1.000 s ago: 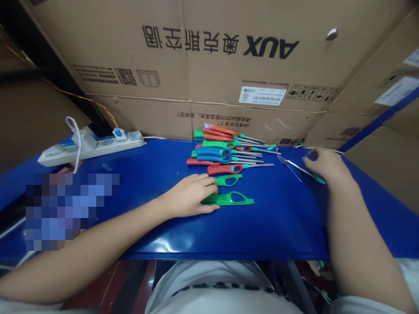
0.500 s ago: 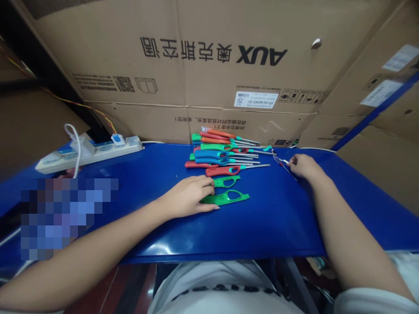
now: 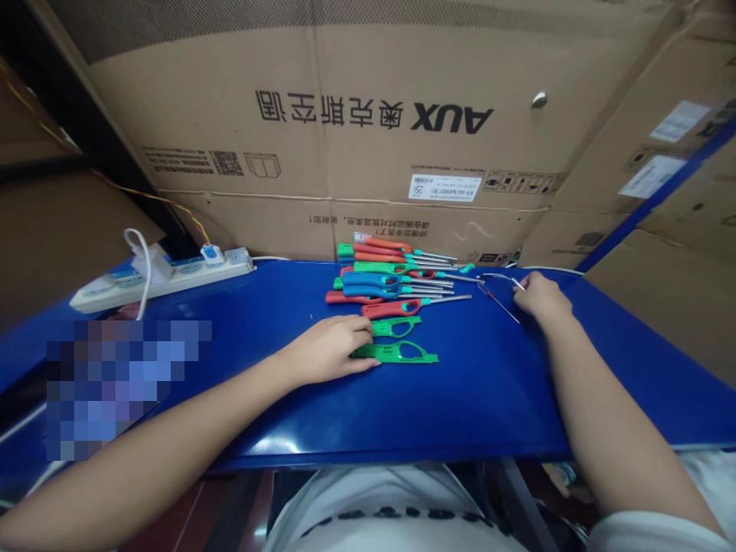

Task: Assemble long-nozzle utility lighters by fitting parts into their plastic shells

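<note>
Left hand (image 3: 339, 349) half-curled over flat green plastic handle shells (image 3: 391, 353) on blue desk (image 3: 460, 414); clasp unclear. Right hand (image 3: 541, 296): grip closed on slim silver metal rod (image 3: 518, 284). Rod likely light, stiff; pinch mid-shaft.

Free tabletop (image 3: 460, 406) in front of green shells (image 3: 389, 353), lighters (image 3: 368, 292) blocking behind, cardboard wall (image 3: 368, 165) beyond

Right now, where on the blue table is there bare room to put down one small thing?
Bare: the blue table between the green shells and its near edge, and the patch between the right hand and the right-side cardboard. Crowded: beyond the green shells, where lighters lie packed, and just left of the right hand, with thin wires.
</note>
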`<action>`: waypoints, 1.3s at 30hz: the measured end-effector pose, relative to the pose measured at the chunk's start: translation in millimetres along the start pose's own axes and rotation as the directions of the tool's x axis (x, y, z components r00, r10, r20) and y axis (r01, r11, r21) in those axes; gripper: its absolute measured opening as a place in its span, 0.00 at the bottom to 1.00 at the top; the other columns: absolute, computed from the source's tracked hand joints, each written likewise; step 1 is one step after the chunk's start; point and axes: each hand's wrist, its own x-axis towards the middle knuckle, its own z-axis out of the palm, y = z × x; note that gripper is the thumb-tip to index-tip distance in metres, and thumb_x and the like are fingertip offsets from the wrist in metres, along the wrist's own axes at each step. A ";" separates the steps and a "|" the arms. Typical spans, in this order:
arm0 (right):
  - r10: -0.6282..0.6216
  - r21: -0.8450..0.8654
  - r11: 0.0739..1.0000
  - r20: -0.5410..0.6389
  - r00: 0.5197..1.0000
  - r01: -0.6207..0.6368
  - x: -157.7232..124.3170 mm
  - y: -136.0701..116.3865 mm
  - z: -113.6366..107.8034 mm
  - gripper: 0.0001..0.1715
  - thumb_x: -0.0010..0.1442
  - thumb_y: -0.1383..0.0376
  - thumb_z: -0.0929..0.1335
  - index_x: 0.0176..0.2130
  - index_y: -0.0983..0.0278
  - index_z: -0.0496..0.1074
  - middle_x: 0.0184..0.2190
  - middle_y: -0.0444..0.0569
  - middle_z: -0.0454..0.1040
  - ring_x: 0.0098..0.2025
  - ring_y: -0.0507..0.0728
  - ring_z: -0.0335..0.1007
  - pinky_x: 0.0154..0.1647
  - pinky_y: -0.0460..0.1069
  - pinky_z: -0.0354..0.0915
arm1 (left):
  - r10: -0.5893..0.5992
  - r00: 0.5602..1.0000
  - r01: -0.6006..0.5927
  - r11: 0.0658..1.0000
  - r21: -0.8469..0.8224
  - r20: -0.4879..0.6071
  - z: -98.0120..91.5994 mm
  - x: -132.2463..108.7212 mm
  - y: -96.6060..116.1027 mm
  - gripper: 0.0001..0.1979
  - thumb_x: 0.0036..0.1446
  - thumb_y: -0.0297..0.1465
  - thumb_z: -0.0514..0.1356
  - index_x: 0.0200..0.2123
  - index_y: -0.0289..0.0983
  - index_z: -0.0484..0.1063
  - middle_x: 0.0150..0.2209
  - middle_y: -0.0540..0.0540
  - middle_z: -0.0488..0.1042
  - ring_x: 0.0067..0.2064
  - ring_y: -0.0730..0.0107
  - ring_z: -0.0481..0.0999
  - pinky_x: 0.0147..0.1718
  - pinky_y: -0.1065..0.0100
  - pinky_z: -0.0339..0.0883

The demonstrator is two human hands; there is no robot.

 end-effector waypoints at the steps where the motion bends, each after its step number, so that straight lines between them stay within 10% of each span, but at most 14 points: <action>1: 0.002 0.008 1.000 -0.012 1.000 -0.002 -0.5 0.6 -1.0 0.09 0.59 0.62 0.68 0.41 0.63 0.70 0.41 0.64 0.77 0.42 0.70 0.77 0.34 0.57 0.68 | -0.001 1.000 0.001 1.000 0.000 0.000 -0.2 0.0 -0.1 0.16 0.65 0.43 0.60 0.43 0.36 0.77 0.47 0.42 0.77 0.46 0.60 0.79 0.45 0.64 0.71; 9: -0.253 0.185 0.936 -0.238 0.938 0.300 -13.6 -1.5 -8.6 0.07 0.59 0.60 0.67 0.37 0.60 0.67 0.37 0.61 0.78 0.35 0.65 0.73 0.30 0.54 0.62 | -0.023 1.000 0.023 1.000 -0.007 -0.002 -4.8 0.7 -1.4 0.14 0.64 0.41 0.61 0.41 0.36 0.77 0.43 0.43 0.78 0.44 0.62 0.79 0.40 0.66 0.70; 16: -0.731 0.176 0.581 -0.316 0.605 0.794 -44.9 -30.1 -4.0 0.11 0.63 0.57 0.65 0.41 0.61 0.71 0.38 0.53 0.78 0.38 0.61 0.75 0.40 0.52 0.67 | 0.017 0.998 -0.017 1.000 0.001 0.063 -16.6 0.3 -5.0 0.14 0.63 0.41 0.61 0.37 0.36 0.77 0.39 0.44 0.77 0.39 0.63 0.78 0.37 0.67 0.68; 30: -0.901 0.183 0.250 -0.317 0.298 0.951 -111.9 -72.1 8.5 0.17 0.69 0.53 0.64 0.39 0.61 0.74 0.31 0.50 0.78 0.31 0.56 0.74 0.33 0.48 0.64 | 0.074 0.987 -0.084 0.994 0.065 0.146 -33.0 -3.6 -11.3 0.13 0.54 0.43 0.65 0.32 0.38 0.75 0.34 0.48 0.77 0.36 0.63 0.78 0.37 0.65 0.66; 39: -0.924 0.217 0.170 -0.304 0.232 0.961 -116.4 -73.9 7.9 0.16 0.70 0.56 0.63 0.45 0.61 0.77 0.39 0.51 0.83 0.40 0.58 0.80 0.40 0.49 0.69 | -0.189 0.940 0.165 0.980 -0.108 -0.283 -15.5 0.8 5.9 0.26 0.64 0.45 0.61 0.59 0.38 0.61 0.48 0.43 0.78 0.47 0.60 0.79 0.43 0.63 0.72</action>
